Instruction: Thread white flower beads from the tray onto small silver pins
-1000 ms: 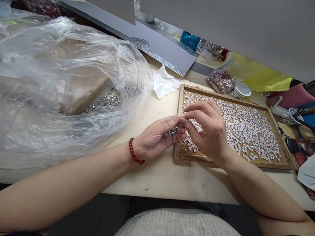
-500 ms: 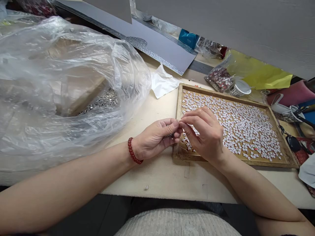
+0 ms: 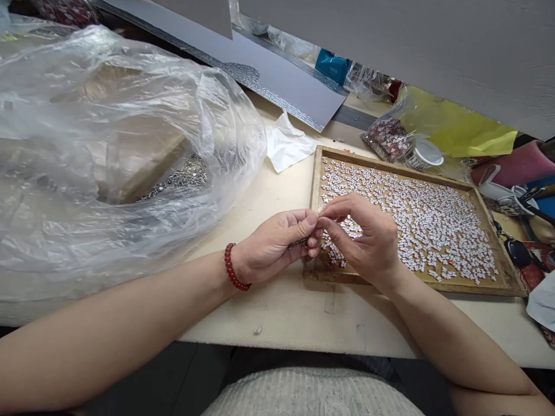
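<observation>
My left hand (image 3: 281, 240), with a red bead bracelet (image 3: 234, 267) at the wrist, is closed around a small bunch of thin dark metal pieces (image 3: 299, 242). Its thumb and forefinger pinch together at the tip. My right hand (image 3: 362, 237) meets it there, thumb and forefinger pressed together on something too small to make out. Both hands are over the left edge of a shallow wooden tray (image 3: 442, 287). Many tiny white pieces with reddish edges (image 3: 433, 231) lie spread across the tray, partly hidden behind my right hand.
A large clear plastic bag (image 3: 217, 133) on the left covers a box and a heap of small metal pieces (image 3: 186, 176). Behind the tray are a white tissue (image 3: 286, 141), a bag of red and white pieces (image 3: 388, 136) and a paper cup (image 3: 422, 155). Glasses (image 3: 515, 251) lie at the right.
My right hand has shifted slightly to the right and down, its fingers a little more curled. My left hand stays almost in place.
</observation>
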The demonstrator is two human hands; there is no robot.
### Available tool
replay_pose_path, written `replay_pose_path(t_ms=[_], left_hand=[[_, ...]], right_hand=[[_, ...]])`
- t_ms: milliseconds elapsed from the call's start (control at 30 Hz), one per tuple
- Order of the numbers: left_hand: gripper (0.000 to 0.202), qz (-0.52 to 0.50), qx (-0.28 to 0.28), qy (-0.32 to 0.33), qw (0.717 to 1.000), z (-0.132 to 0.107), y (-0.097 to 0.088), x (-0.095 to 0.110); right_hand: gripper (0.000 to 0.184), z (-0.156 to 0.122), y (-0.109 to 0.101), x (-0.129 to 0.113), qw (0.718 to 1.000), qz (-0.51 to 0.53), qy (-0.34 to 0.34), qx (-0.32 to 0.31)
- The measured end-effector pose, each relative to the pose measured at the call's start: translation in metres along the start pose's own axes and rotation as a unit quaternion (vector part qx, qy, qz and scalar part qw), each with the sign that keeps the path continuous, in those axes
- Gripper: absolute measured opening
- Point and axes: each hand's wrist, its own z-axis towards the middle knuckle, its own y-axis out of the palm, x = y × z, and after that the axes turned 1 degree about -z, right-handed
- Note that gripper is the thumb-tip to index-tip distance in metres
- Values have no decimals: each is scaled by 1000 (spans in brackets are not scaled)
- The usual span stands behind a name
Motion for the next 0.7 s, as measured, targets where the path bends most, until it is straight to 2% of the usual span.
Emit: replay_pose_path(t_ms=[233, 533, 700], left_hand=[[23, 0, 18, -2, 1000, -1, 2, 1], [25, 6, -18, -5, 1000, -5, 4, 4], [25, 19, -8, -10, 1000, -4, 2, 3]], right_hand=[[6, -1, -2, 0, 1000, 10, -2, -6], [5, -4, 0, -4, 1000, 15, 3, 20], [5, -5, 2, -3, 1000, 8, 10, 14]])
